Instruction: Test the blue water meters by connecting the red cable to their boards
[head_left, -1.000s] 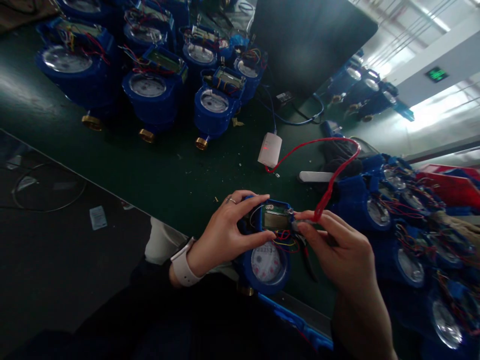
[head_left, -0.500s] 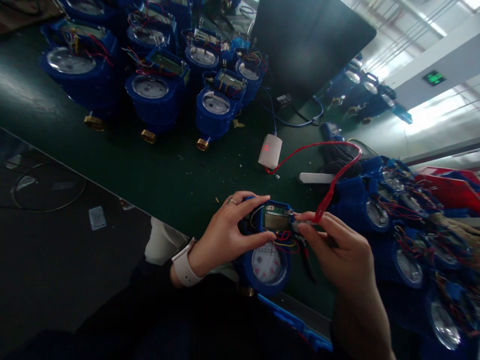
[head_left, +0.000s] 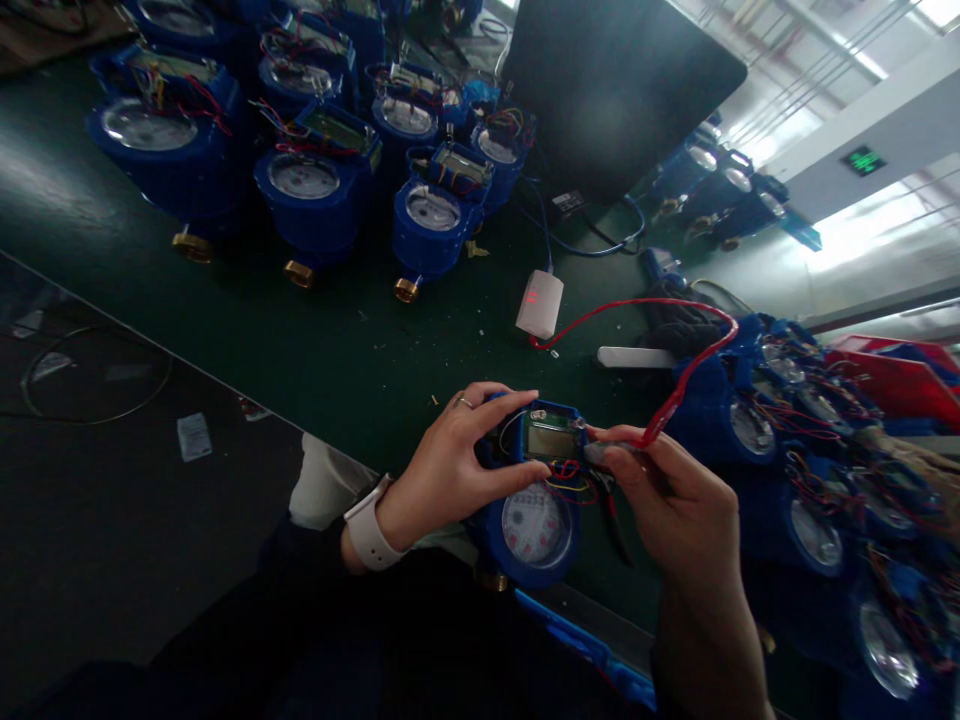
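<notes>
While my left hand (head_left: pixel 442 470) pinches the circuit board (head_left: pixel 546 438) atop the blue water meter (head_left: pixel 531 520) at the table's (head_left: pixel 315 340) near edge, my right hand (head_left: pixel 667 500) pinches the red cable's (head_left: pixel 660 335) tip against the board's right side, near the white box (head_left: pixel 539 302).

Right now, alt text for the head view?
Two bare hands work on a round blue water meter at the green bench's near edge: the left hand grips its circuit module, the right hand pinches a red cable's end against it. More blue meters crowd behind and right.
</notes>
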